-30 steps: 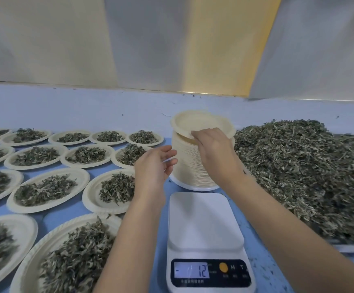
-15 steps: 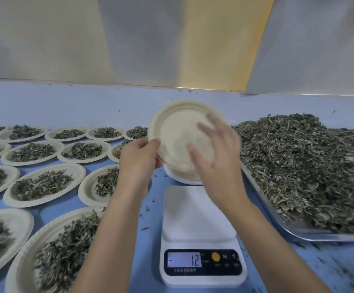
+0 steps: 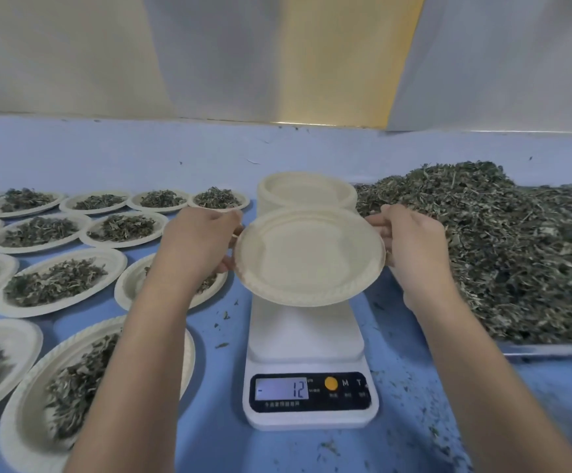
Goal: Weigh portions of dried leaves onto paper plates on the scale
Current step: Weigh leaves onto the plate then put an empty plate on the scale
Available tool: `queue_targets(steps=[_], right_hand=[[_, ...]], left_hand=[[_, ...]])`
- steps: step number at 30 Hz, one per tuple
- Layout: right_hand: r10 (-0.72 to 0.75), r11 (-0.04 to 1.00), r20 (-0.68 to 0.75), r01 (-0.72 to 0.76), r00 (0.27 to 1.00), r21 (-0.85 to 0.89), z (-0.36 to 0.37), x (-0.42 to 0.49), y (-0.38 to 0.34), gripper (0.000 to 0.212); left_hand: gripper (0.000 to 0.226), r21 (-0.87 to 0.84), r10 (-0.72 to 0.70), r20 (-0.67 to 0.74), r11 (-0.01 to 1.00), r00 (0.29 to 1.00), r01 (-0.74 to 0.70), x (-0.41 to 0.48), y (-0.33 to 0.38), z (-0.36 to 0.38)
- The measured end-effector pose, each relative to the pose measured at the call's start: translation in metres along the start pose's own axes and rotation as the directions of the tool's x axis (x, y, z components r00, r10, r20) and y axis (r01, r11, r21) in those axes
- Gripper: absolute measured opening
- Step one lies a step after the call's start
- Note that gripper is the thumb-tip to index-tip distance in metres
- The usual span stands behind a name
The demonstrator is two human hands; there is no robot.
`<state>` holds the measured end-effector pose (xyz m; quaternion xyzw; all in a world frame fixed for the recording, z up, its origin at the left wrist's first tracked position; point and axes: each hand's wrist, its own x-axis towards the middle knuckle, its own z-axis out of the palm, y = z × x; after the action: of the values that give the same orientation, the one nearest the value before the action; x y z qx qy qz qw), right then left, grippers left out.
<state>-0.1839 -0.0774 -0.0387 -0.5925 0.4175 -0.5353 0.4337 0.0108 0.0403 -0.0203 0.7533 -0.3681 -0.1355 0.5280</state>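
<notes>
Empty paper plate over the scale
The left hand and right hand pinch opposite edges; it seemingly hangs clear.

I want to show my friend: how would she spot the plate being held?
Find the white scale mid-table. Over it, the left hand and right hand hold one plate by its rim. Unlike the plates at left it is empty, and unlike the stack behind it is single.
</notes>
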Motion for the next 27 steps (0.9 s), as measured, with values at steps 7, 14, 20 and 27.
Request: queue_targets(steps=[7, 14, 20, 27], right_hand=[[0.048, 0.907, 0.109, 0.003, 0.993, -0.422, -0.002, -0.005, 0.010, 0.036], [0.060, 0.817, 0.179, 0.055, 0.982, -0.574, 0.003, -0.009, 0.019, 0.040], [0.067, 0.773, 0.210, 0.083, 0.975, -0.629, 0.003, -0.006, 0.029, 0.041], [0.079, 0.757, 0.231, 0.093, 0.970, -0.647, 0.003, -0.005, 0.037, 0.043]], left_hand=[[0.036, 0.146, -0.259, 0.177, 0.961, 0.949, 0.235, 0.001, -0.005, 0.003], [0.033, 0.278, -0.354, 0.250, 0.918, 0.901, 0.284, 0.006, -0.015, 0.010], [0.032, 0.240, -0.347, 0.264, 0.928, 0.900, 0.287, 0.010, -0.025, 0.016], [0.032, 0.277, -0.334, 0.256, 0.924, 0.907, 0.262, 0.013, -0.031, 0.019]])
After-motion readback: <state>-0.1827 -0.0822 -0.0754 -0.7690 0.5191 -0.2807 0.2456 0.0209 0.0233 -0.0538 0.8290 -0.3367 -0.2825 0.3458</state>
